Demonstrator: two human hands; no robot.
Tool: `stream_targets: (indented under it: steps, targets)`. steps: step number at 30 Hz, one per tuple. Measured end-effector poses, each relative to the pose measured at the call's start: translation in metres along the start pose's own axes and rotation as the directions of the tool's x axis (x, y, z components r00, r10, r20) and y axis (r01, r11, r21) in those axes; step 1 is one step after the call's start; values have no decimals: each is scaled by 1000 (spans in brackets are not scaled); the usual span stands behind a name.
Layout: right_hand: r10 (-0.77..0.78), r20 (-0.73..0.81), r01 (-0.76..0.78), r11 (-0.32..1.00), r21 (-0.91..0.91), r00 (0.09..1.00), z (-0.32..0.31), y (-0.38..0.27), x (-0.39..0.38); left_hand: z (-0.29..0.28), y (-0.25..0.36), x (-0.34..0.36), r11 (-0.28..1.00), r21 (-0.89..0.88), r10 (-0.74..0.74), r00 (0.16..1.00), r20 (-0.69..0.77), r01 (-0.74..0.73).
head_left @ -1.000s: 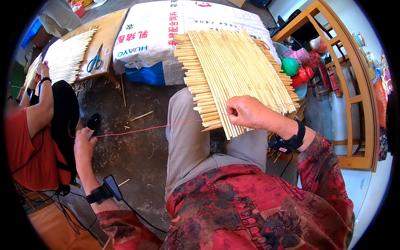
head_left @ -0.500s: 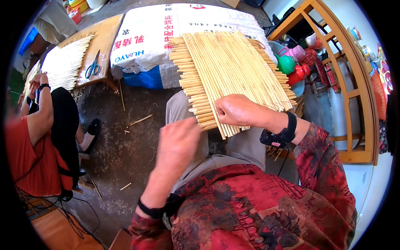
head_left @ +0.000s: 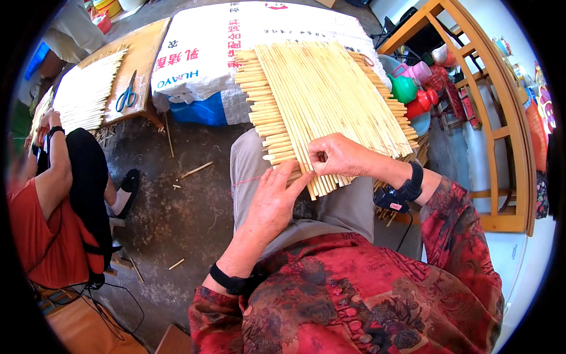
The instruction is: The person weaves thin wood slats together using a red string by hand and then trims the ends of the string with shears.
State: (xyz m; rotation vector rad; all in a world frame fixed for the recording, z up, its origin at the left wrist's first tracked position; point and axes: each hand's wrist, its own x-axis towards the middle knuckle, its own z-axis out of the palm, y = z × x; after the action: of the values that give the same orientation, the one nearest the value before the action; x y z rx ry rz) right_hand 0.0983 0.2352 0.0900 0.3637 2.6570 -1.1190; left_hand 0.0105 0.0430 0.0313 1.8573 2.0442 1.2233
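A mat of pale reed stalks (head_left: 330,88) slants across my knees, its far part resting on a sack-covered surface. Beneath it lies a second layer of stalks (head_left: 268,106), whose ends stick out to the left. At the mat's near left corner my left hand (head_left: 268,200) is closed, thumb and forefinger on the stalk ends. A thin red thread (head_left: 244,180) shows beside those fingers. My right hand (head_left: 342,156) is curled in a pinch just above the outermost stalks; what its fingertips hold is hidden.
White printed sacking (head_left: 212,47) covers the surface ahead. Dark-handled scissors (head_left: 126,99) lie on a wooden table (head_left: 138,53) at the left, near another person (head_left: 50,171) handling stalks. A wooden frame (head_left: 501,118) and coloured plastic vessels (head_left: 407,88) stand right. Loose stalks (head_left: 196,170) litter the floor.
My left hand has moved up and right to the mat's corner, where it was blurred and apart before. The right hand's fingers have shifted slightly at the edge. Red thread now shows.
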Motion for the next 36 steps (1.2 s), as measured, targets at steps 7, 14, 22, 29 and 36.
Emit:
stream_targets:
  steps: [7,14,22,29,36]
  targets:
    - [-22,-41,15,987,-163,999,-7,-10,1,-18,10,17,994,-78,-70,997,14,71]
    - [-46,22,51,913,-405,999,-1,-23,8,-10,13,-6,970,-135,-226,959,-169,205]
    - [63,24,-55,967,-247,998,-10,-28,7,-16,8,-26,-5,-831,-659,624,420,556]
    - [83,96,-48,944,-327,992,-13,-27,16,23,3,-11,-300,-837,-399,737,546,458]
    - [173,130,-148,972,-184,976,-11,-35,16,51,18,7,-413,-850,-411,766,494,326]
